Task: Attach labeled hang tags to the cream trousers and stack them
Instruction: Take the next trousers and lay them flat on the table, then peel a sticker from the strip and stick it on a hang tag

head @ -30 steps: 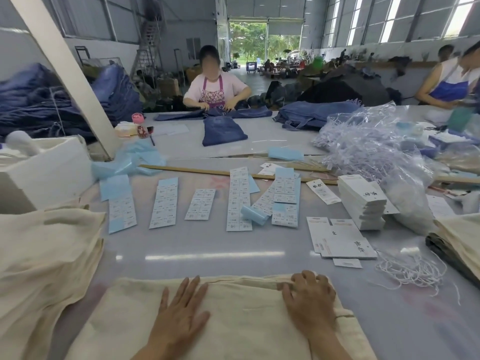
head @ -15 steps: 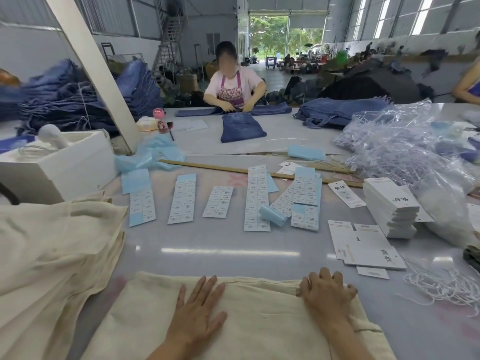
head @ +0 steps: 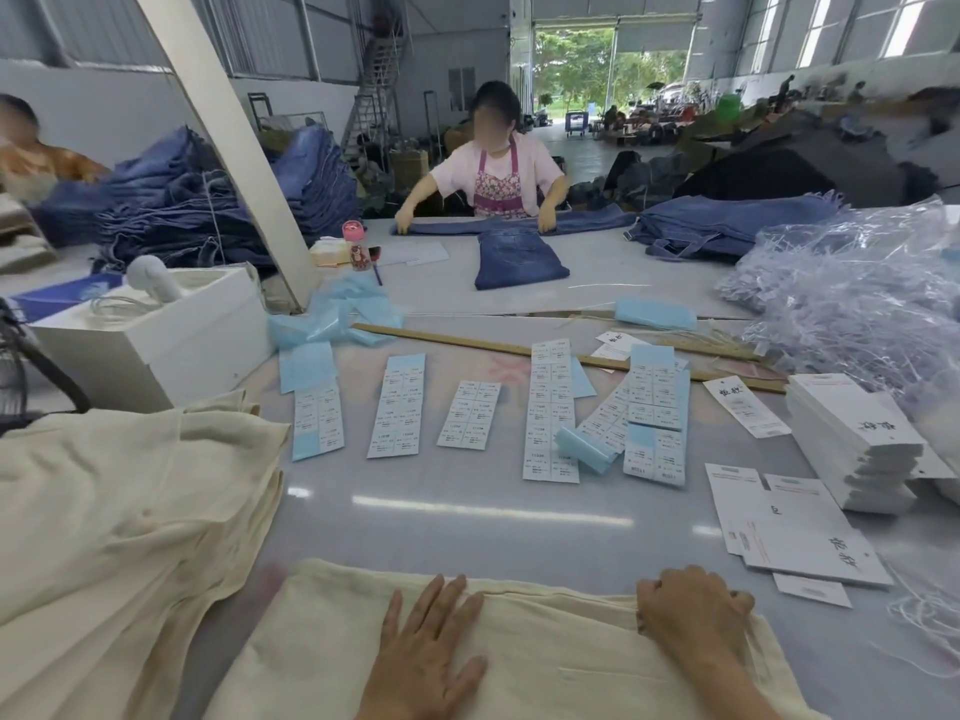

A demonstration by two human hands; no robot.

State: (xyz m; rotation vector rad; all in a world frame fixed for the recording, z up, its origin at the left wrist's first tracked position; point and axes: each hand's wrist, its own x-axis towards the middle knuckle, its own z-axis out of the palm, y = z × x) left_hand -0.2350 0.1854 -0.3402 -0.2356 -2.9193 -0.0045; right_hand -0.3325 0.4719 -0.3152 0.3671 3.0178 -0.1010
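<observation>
Cream trousers point(head: 545, 652) lie folded flat at the table's near edge. My left hand point(head: 426, 652) rests flat on them with fingers spread. My right hand point(head: 691, 610) sits at their upper right corner, fingers curled over the waistband edge. A stack of cream trousers point(head: 119, 517) is piled at the left. White hang tags point(head: 795, 532) lie to the right of my right hand, and a taller tag stack point(head: 852, 433) stands behind them. Label sticker sheets point(head: 550, 407) are spread across the middle of the table. White strings point(head: 930, 615) lie at the far right.
A white box point(head: 156, 335) stands at the left behind the cream pile. A wooden ruler point(head: 519, 350) crosses the table. Clear plastic bags point(head: 857, 298) heap at the right. Across the table a person folds blue jeans point(head: 519, 257); denim stacks point(head: 197, 200) sit behind.
The view has shifted left and closer. My right hand's fingers have curled tighter on the trousers' corner; my left hand stays flat. The person opposite has spread their arms along the jeans.
</observation>
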